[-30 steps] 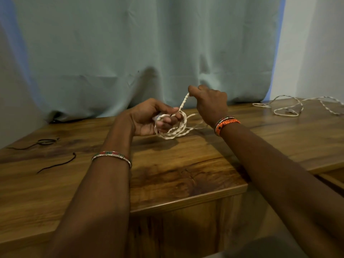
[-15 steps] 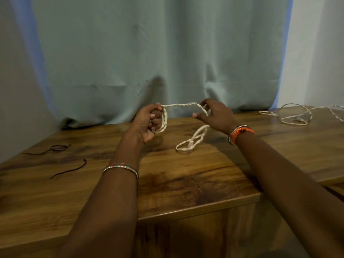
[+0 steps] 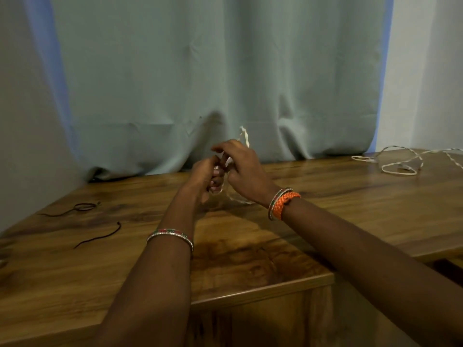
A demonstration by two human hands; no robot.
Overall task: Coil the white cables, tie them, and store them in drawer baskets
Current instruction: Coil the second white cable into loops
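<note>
A pale green curtain [image 3: 200, 71] is hanging across the whole upper part of the frame, and a wooden table [image 3: 250, 259] is filling the lower half. The person's two forearms are reaching in from the bottom edge and meeting just above the table at the centre.

The left hand [image 3: 204, 180] is curling round a small bundle of white cable [image 3: 244, 136], its fingers closed over the loops. The right hand [image 3: 244, 171] is pressing close against it, thumb and fingers seeming to pinch a strand at the bundle, though blur is hiding the exact hold. One twisted end is sticking up above the right hand's knuckles, and a loop is trailing down to the table beneath the right wrist.

At the right edge of the frame, well apart from the hands, a second white cable [image 3: 398, 169] is lying loose and uncoiled on the table. Two thin dark ties [image 3: 97, 237] are lying at the left.

The cable is looking light, soft and springy, so I would guess the loops are wanting to spread open unless held tight. The best hold is seeming to be across all the loops together, with the free end pinched close to the bundle. No drawer basket is showing.
</note>
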